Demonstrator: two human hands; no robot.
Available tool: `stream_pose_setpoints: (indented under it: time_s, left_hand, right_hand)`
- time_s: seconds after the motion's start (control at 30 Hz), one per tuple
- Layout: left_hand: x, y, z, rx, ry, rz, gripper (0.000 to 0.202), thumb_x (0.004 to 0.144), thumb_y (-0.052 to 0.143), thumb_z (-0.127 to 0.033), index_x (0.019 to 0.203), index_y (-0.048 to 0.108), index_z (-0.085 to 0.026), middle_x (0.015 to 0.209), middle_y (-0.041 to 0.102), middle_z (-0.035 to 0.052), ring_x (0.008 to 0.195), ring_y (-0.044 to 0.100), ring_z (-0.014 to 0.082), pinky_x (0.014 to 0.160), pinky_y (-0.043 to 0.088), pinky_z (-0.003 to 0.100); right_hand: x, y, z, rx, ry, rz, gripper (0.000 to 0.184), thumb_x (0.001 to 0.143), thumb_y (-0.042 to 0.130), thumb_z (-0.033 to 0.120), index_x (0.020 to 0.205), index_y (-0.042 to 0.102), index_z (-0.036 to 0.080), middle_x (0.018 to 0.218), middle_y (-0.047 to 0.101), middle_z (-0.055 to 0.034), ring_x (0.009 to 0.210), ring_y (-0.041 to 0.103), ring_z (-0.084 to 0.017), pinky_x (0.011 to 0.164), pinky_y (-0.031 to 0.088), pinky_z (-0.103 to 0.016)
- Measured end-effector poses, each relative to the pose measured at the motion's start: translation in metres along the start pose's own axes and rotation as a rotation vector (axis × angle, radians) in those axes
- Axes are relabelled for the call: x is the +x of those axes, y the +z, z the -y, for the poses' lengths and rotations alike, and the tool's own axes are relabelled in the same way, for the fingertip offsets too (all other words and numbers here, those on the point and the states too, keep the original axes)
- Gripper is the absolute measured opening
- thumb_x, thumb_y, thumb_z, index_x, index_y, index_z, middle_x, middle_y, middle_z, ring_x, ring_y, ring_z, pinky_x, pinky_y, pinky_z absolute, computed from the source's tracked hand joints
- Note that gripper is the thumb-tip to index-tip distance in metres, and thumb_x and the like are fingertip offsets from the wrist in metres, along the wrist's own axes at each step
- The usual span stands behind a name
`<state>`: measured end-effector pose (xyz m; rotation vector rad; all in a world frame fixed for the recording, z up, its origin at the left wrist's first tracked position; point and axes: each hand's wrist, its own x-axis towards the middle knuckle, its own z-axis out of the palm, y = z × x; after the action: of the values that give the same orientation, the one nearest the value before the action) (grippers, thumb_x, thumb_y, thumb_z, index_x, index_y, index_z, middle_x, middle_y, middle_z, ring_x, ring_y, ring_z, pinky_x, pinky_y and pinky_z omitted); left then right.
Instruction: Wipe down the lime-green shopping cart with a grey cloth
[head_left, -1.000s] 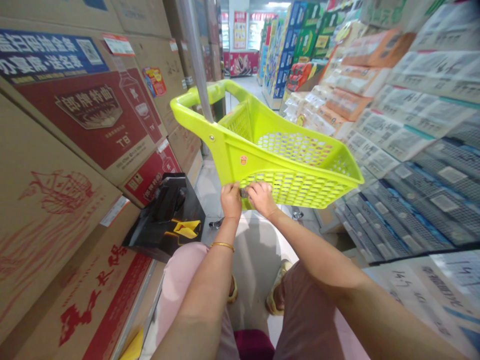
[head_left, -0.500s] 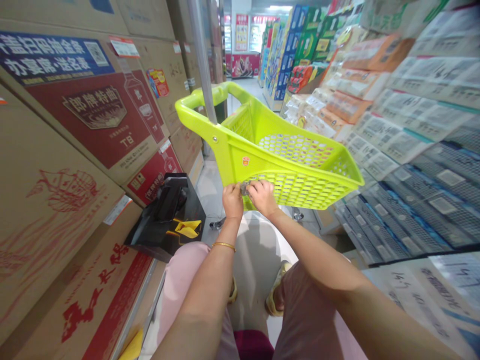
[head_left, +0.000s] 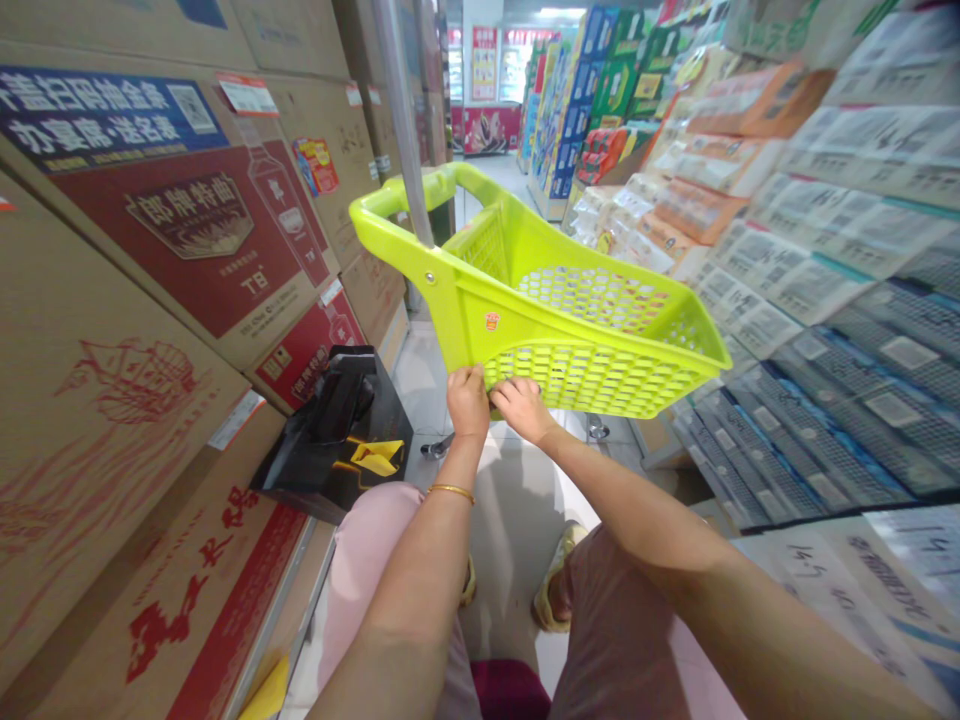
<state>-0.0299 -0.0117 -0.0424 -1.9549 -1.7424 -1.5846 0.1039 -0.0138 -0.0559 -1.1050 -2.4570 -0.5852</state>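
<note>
A lime-green plastic shopping cart with perforated sides stands in front of my knees, a metal pole rising beside its handle. My left hand is closed in front of the cart's lower frame, knuckles up, with a gold bangle on the wrist. Just to its right, my right hand has its fingers curled at the lower edge of the basket. A small dark bit shows between the two hands. My fingers cover most of it, so its kind cannot be made out.
Stacked cardboard cartons line the left side. A black bag with a yellow piece stands beside my left knee. Packs of goods are piled on the right. A tiled aisle runs on behind the cart.
My right hand has shifted slightly down, its fingers curling lower. The small grey thing seen between my hands earlier is now mostly covered. The cart has barely moved.
</note>
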Motion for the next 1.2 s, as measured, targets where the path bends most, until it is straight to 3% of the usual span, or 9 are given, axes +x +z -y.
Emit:
stream_pose_setpoints:
  time_s: [0.2, 0.33, 0.5, 0.73, 0.9, 1.03, 1.2]
  left_hand:
    - [0.000, -0.002, -0.003, -0.044, -0.040, 0.033, 0.024, 0.088, 0.043, -0.018, 0.080, 0.065, -0.018, 0.071, 0.055, 0.0038, 0.071, 0.049, 0.0160, 0.071, 0.037, 0.029]
    - [0.000, -0.003, -0.003, 0.002, -0.005, 0.025, 0.022, 0.086, 0.044, -0.016, 0.082, 0.065, -0.018, 0.070, 0.055, 0.0038, 0.070, 0.048, 0.0166, 0.068, 0.037, 0.029]
    - [0.001, -0.003, -0.005, -0.012, 0.000, 0.010, 0.026, 0.086, 0.042, -0.015, 0.072, 0.063, -0.017, 0.068, 0.054, 0.0037, 0.069, 0.047, 0.0161, 0.068, 0.036, 0.028]
    - [0.001, -0.001, -0.006, -0.013, -0.036, -0.001, 0.027, 0.088, 0.041, -0.020, 0.076, 0.064, -0.018, 0.068, 0.053, 0.0030, 0.069, 0.048, 0.0152, 0.069, 0.037, 0.028]
    - [0.000, -0.001, -0.008, -0.019, -0.079, 0.016, 0.028, 0.089, 0.040, -0.021, 0.075, 0.064, -0.017, 0.068, 0.052, 0.0036, 0.070, 0.048, 0.0160, 0.070, 0.037, 0.029]
    - [0.001, -0.002, -0.009, -0.011, -0.067, 0.014, 0.028, 0.089, 0.040, -0.022, 0.076, 0.064, -0.018, 0.069, 0.053, 0.0037, 0.070, 0.047, 0.0159, 0.069, 0.037, 0.028]
    - [0.002, -0.004, -0.010, -0.014, -0.073, 0.027, 0.027, 0.089, 0.041, -0.022, 0.073, 0.063, -0.018, 0.067, 0.052, 0.0031, 0.068, 0.046, 0.0155, 0.069, 0.036, 0.028]
  right_hand:
    - [0.028, -0.029, -0.011, 0.030, 0.205, -0.241, 0.023, 0.089, 0.043, 0.028, 0.098, 0.064, 0.024, 0.103, 0.059, -0.0057, 0.101, 0.038, -0.021, 0.086, 0.026, -0.036]
    - [0.034, -0.041, -0.015, 0.049, 0.273, -0.307, 0.024, 0.088, 0.043, 0.027, 0.099, 0.065, 0.024, 0.103, 0.058, -0.0063, 0.099, 0.038, -0.022, 0.086, 0.027, -0.037]
    - [0.025, -0.030, -0.011, 0.023, 0.205, -0.224, 0.022, 0.088, 0.045, 0.027, 0.100, 0.064, 0.025, 0.105, 0.060, -0.0054, 0.102, 0.038, -0.022, 0.086, 0.026, -0.036]
    - [-0.002, -0.004, -0.004, 0.016, 0.059, -0.014, 0.020, 0.089, 0.045, 0.025, 0.099, 0.062, 0.022, 0.107, 0.060, -0.0058, 0.100, 0.039, -0.021, 0.083, 0.025, -0.035]
    - [-0.009, 0.000, -0.001, 0.013, 0.021, 0.074, 0.020, 0.090, 0.044, 0.025, 0.100, 0.061, 0.021, 0.106, 0.059, -0.0066, 0.099, 0.039, -0.021, 0.082, 0.026, -0.035]
    - [-0.002, -0.005, -0.001, 0.032, 0.067, 0.064, 0.020, 0.090, 0.044, 0.025, 0.100, 0.060, 0.021, 0.107, 0.059, -0.0072, 0.097, 0.039, -0.021, 0.081, 0.026, -0.035]
    - [0.016, -0.020, -0.004, 0.035, 0.150, -0.037, 0.022, 0.090, 0.042, 0.027, 0.100, 0.062, 0.023, 0.107, 0.059, -0.0070, 0.099, 0.038, -0.022, 0.083, 0.026, -0.035]
